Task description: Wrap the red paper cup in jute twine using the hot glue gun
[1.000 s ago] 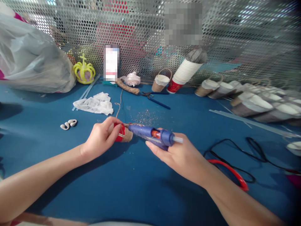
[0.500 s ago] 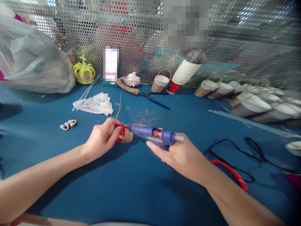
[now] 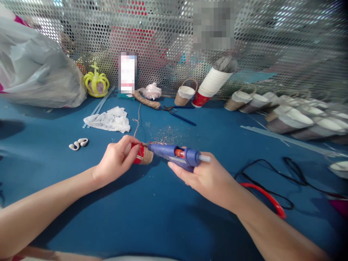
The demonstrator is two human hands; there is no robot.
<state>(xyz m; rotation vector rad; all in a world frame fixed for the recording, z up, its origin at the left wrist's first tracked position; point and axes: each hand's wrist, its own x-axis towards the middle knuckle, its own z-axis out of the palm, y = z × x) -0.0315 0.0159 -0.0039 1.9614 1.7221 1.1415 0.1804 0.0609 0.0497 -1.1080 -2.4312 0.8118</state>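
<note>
My left hand [image 3: 116,157] is closed around a red paper cup [image 3: 140,154] lying on its side, one end of it wrapped in brown twine. The hand hides the cup's other end. From the cup, a strand of twine [image 3: 137,125] runs back to a twine bundle [image 3: 146,100]. In my right hand [image 3: 203,177] is a blue hot glue gun [image 3: 176,155], a clear glue stick [image 3: 204,158] poking out of its rear. Its nozzle points left and is right at the cup, by the twine; whether they touch I cannot tell.
Pliers [image 3: 181,116] and a white cloth-like scrap [image 3: 108,119] lie beyond my hands. Stacked paper cups [image 3: 214,85] lean against the perforated metal panel [image 3: 168,43]. Twine-wrapped cups [image 3: 288,119] crowd the right. A black cord [image 3: 261,163] lies near my right forearm; a plastic bag [image 3: 38,69] fills the left.
Almost nothing differs. The whole view has shifted very slightly, and both hands keep their hold on the cup and the glue gun.
</note>
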